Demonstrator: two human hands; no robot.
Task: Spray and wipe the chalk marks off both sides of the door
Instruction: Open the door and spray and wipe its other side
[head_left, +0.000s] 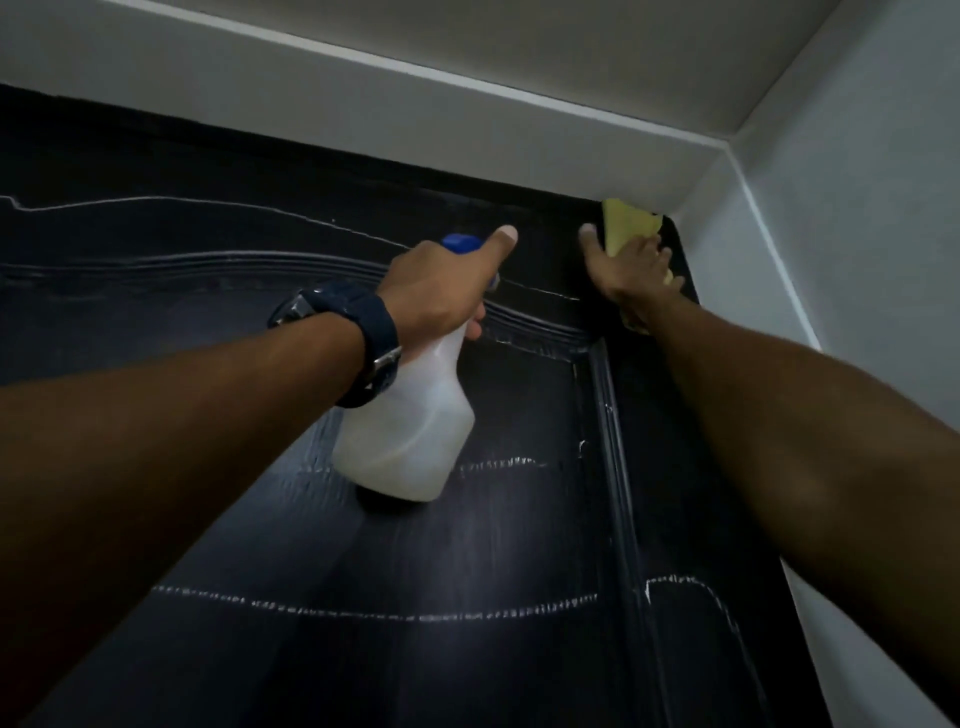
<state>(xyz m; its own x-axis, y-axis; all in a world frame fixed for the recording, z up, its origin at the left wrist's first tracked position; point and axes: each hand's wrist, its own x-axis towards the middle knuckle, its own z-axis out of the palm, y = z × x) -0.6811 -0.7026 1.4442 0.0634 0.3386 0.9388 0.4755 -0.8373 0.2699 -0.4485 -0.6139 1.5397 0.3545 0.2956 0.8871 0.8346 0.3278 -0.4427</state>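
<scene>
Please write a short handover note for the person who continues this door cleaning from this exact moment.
Left hand: grip closed around the neck of the spray bottle, held up near the door.
Right hand: presses the yellow cloth flat on the door's top right corner.
Done: cannot tell how much is already wiped.
Left: chalk lines across the upper rail, the panel and the right stile on this side. The other side is not in view.
</scene>
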